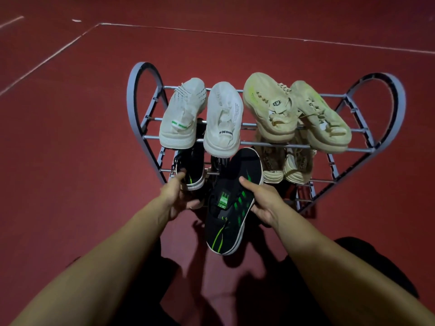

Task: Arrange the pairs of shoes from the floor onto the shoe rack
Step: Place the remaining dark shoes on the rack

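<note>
A grey metal shoe rack [386, 107] with curved ends stands on the red floor. Its top shelf holds a white pair [221, 118] at left and a cream pair [270, 109] at right. On the shelf below lie another cream pair [294, 165] and one black shoe with green stripes [190, 168]. My right hand [261, 201] grips the matching black and green shoe [228, 212] by its side, in front of the rack. My left hand [176, 196] touches the heel of the black shoe on the lower shelf, fingers spread.
White painted lines [58, 52] cross the red floor behind and left of the rack. My knees in dark shorts [367, 262] frame the bottom of the view. A dark object [289, 191] lies low inside the rack, too shadowed to identify.
</note>
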Tool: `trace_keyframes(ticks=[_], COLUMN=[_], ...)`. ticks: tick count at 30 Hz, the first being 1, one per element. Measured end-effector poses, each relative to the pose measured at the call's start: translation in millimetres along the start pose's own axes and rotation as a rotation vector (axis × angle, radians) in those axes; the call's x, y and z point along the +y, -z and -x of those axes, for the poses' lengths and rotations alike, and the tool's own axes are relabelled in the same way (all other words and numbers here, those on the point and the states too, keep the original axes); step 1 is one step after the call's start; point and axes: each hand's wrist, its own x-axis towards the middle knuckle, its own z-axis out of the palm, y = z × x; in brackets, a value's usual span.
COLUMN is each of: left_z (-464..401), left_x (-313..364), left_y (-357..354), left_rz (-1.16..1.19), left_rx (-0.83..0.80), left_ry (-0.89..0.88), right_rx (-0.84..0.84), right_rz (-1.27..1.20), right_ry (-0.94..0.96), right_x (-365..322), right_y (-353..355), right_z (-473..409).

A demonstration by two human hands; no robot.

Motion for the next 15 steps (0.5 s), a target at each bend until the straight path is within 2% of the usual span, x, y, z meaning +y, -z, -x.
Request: trace_keyframes(ticks=[3, 5, 7, 12, 15], left_z=[32.6, 40.8, 40.7, 44.4, 39.5], left_x=[-15.0, -23.3, -29.0, -37.9, -35.7], left_y=[-10.9, -12.7, -9.7, -16.9, -28.5], left_rz=[-0.387, -0.611, -0.714, -0.526, -0.484], left_rx=[-0.25, -0.401, -0.459, -0.471, -0.358], left_ry=[0.184, 0.231, 0.226, 0.104, -0.005], right_rx=[0.046, 0.06, 0.056, -0.069, -0.085], right_rz=[-0.016, -0.016, -0.006, -0.081, 0.162], right_ry=[0.003, 0.016, 0.027, 0.026, -0.017], right_x=[-2.2, -4.0, -5.0, -7.7, -0.6], right_y=[-6.0, -9.3, -11.2, -18.7, -17.9], right_z=[-1.1, 1.2, 3.5, 18.8, 32.4])
